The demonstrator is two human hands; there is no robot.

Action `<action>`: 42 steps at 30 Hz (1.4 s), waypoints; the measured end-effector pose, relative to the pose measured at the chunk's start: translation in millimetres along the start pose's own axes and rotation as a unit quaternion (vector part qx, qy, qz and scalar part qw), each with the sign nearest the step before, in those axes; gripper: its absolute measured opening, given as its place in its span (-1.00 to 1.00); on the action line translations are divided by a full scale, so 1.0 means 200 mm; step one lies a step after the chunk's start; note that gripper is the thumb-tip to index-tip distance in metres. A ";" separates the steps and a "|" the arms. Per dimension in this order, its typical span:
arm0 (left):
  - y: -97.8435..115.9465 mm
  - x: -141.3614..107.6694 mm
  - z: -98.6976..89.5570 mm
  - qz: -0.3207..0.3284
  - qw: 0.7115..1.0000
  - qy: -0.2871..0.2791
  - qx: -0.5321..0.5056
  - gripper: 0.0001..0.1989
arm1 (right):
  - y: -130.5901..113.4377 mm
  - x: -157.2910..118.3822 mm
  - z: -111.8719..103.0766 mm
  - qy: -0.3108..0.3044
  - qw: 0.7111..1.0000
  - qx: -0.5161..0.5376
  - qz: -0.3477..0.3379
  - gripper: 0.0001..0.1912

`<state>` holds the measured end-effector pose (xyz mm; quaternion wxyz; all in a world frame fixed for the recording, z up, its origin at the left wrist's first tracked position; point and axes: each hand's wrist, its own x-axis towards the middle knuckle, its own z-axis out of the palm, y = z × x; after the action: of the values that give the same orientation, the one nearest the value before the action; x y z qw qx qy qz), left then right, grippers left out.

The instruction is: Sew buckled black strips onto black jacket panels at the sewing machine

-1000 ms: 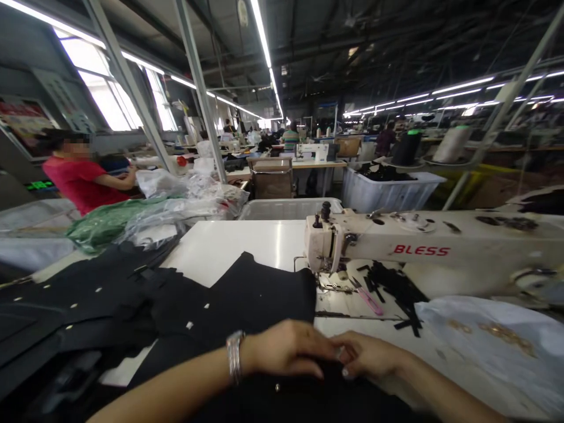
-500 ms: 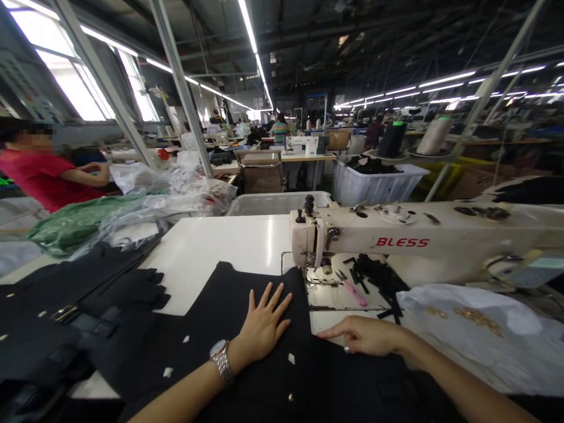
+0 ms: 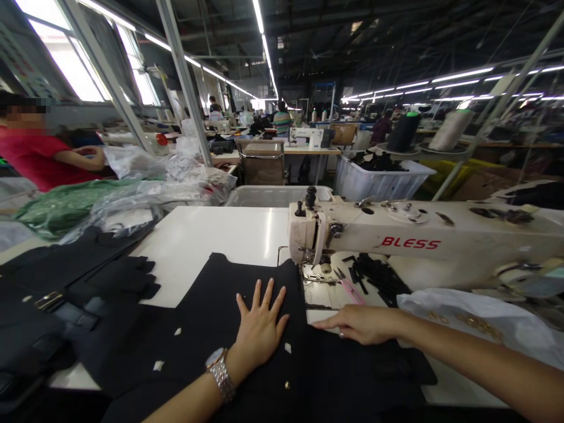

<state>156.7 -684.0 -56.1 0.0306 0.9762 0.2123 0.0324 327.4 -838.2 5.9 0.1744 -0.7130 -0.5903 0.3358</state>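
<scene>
A flat black cloth panel (image 3: 207,329) is spread on a white sewing desk (image 3: 211,235), with the left hand (image 3: 259,329) pressed on it and the right hand (image 3: 361,324) laid across its right edge. A cream metal sewing machine (image 3: 396,241) is mounted right of the panel. Pink-handled snips (image 3: 350,291) and black fabric offcuts (image 3: 379,276) are lying under its arm, a white plastic bag (image 3: 467,320) is placed to their right, and a clear plastic bin (image 3: 277,195) is set behind the desk.
</scene>
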 end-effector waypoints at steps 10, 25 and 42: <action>0.11 -0.08 0.02 -0.041 0.999 0.024 -0.016 -0.49 | 0.03 -0.08 0.04 -0.057 0.970 -0.230 -0.052 -0.23; 0.10 -0.13 0.00 -0.023 1.000 0.010 0.000 -0.48 | 0.11 -0.21 0.34 0.225 0.959 -0.174 0.014 -0.64; 0.24 0.26 -0.08 0.303 0.934 -0.060 -0.178 -0.70 | 0.19 -0.16 -0.15 0.215 0.853 -0.355 0.317 -0.82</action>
<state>221.8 -705.4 -34.7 0.2054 0.9728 -0.1053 0.0187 374.0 -873.4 11.0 -0.0836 -0.9293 -0.3591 -0.0213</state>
